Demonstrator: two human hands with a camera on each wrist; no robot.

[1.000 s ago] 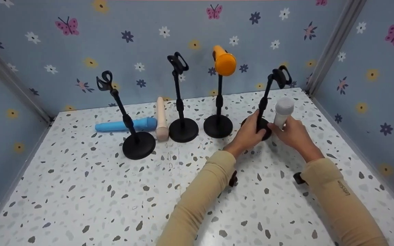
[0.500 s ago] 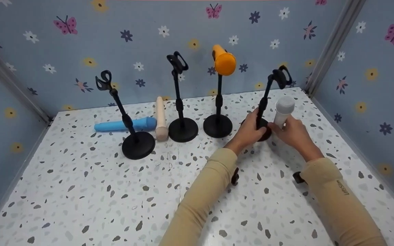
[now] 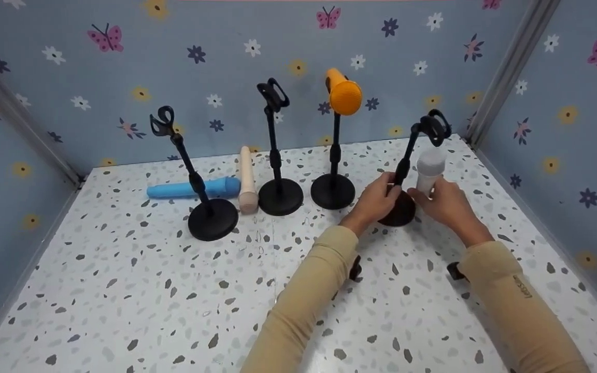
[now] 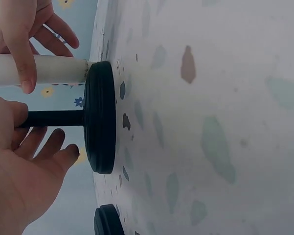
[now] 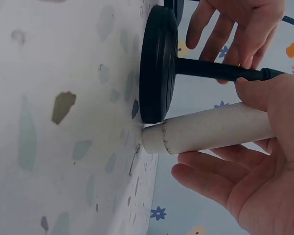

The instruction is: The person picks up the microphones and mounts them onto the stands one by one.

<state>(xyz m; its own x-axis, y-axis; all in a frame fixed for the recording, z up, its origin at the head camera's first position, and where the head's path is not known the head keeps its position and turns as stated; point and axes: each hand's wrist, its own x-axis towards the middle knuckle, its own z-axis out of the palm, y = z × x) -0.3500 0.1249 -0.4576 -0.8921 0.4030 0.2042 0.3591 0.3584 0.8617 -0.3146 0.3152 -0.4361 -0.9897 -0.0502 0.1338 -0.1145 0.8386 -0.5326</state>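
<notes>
Left hand (image 3: 375, 201), fingers gripping the pole of the black desktop microphone stand (image 3: 402, 169), has drawn it slightly nearer, leaving its unfilled clip (image 3: 436, 128) close to the white microphone (image 3: 429, 167) that the right hand (image 3: 449, 207) holds handle-down just beside it.

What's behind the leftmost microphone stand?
A blue microphone lies on the table, showing on both sides of the stand. The narrow strip directly behind the stand's pole is covered.
</notes>
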